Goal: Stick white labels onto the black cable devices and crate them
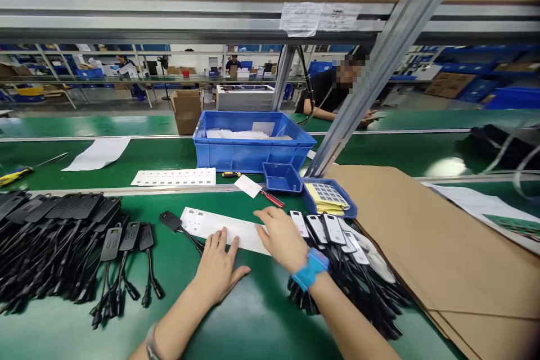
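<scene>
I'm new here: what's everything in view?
Strip: one, white, centre
Rear strip: one, white, farther back
Black units: many, black, mostly left
White units: at least five, white, right
Bin: one, blue, back centre
Trays: two, blue, right of centre
Sheets: one stack, yellow, right tray
Tools: three, yellow or red handles, left and centre
Tag: one, white, centre
Papers: at least two, white, left and right
Cardboard: at least two sheets, brown, right
Box: one, brown, left of bin
Notes: two, white, overhead beam
Bench: one, green, foreground
People: at least three, dark clothes, background
Wristbands: two, blue and grey, wrists
Left hand: one, bare, on strip
Right hand: one, bare, on strip
</scene>
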Motion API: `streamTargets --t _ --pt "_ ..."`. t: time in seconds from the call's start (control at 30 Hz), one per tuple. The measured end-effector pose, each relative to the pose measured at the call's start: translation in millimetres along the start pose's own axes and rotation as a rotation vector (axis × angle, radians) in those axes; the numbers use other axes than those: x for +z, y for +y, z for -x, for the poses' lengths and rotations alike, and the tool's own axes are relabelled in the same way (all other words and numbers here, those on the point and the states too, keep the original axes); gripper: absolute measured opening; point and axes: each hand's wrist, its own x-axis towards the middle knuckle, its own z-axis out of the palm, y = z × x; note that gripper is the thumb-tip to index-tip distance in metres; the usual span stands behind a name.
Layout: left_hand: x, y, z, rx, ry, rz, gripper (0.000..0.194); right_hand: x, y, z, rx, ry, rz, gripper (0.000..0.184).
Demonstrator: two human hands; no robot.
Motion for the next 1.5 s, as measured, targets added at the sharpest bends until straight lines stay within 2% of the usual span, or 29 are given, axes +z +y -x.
streamTargets --t 0.1,0.23,0.37,0.5,0.63,0.73,0.8,0.87,0.97,1.03,1.13,1.2,1.33,1.5 --pt "-0.8 -1 2 0.023 0.012 0.037 0.066 28 -32 -36 -0.115 -0.109 -0.159 0.027" --pt "3.1 -6 6 0.030 0.034 0.108 0.063 67 -70 -73 -0.127 -0.142 -0.175 0.022" --pt "12.9 -10 6 0.072 0.082 0.141 0.071 90 -93 -80 -0.114 -0.101 -0.203 0.030" --pt "19.1 -11 5 0.074 0.087 0.157 0.079 100 -97 -77 -0.091 -0.044 -0.267 0.031" --pt "18.4 -9 6 0.092 0.088 0.135 0.072 95 -94 -70 -0.164 0.033 -0.365 0.011" --pt "15.5 -10 3 0.114 0.096 0.110 0.058 77 -94 -57 -0.272 0.099 -0.457 0.011" --pt "11.1 -18 -1 0.079 0.107 0.099 0.046 59 -92 -45 -0.304 0.199 -0.604 0.010" --pt "3.9 -34 -6 -0.044 0.141 0.075 0.040 42 -86 -31 -0.284 0.330 -0.809 0.009" --pt "-9.8 -69 -10 -0.389 0.246 -0.002 0.047 25 -70 -11 -0.201 0.420 -0.987 0.009" --pt "-16.8 -93 -6 -0.599 0.302 -0.046 0.056 24 -56 0 -0.152 0.399 -0.995 0.009" --pt "-20.1 -115 2 -0.732 0.316 -0.046 0.067 35 -37 13 -0.104 0.362 -0.997 0.009" --pt "-18.9 -118 5 -0.738 0.308 -0.007 0.066 44 -29 17 -0.071 0.349 -1.015 0.010" --pt "-16.9 -108 1 -0.709 0.337 0.145 0.054 54 -22 21 -0.027 0.335 -1.041 0.012" --pt "-18.7 -105 -7 -0.690 0.485 0.417 0.067 53 -21 23 -0.018 0.324 -1.047 0.012"
